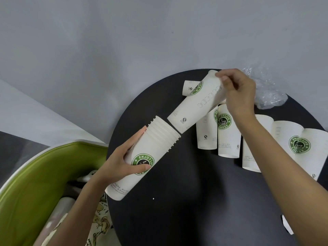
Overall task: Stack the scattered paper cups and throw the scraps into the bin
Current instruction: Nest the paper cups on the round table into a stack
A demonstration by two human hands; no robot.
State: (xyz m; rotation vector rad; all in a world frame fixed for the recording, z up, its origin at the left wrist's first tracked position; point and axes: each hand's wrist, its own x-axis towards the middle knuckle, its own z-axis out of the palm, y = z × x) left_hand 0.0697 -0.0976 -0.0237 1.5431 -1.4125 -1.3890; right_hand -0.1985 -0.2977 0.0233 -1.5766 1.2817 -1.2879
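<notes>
A round black table (186,201) stands on a pale grey floor (124,41), with a cartoon-printed cloth (101,219) just beside its near-left edge.

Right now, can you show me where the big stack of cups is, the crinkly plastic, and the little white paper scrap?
stack of cups (150,144): head view, its white side below the rims.
crinkly plastic (266,93): head view, its crumpled middle.
paper scrap (287,225): head view, its white middle.

**Round black table (186,201)**

Carries white paper cups (229,139) with green logos, lying on their sides across the far and right parts, several side by side. Bears crumpled clear plastic wrap (268,93) at the far edge, a white paper scrap (287,226) near the right rim, and a tiny white speck (153,198).
</notes>
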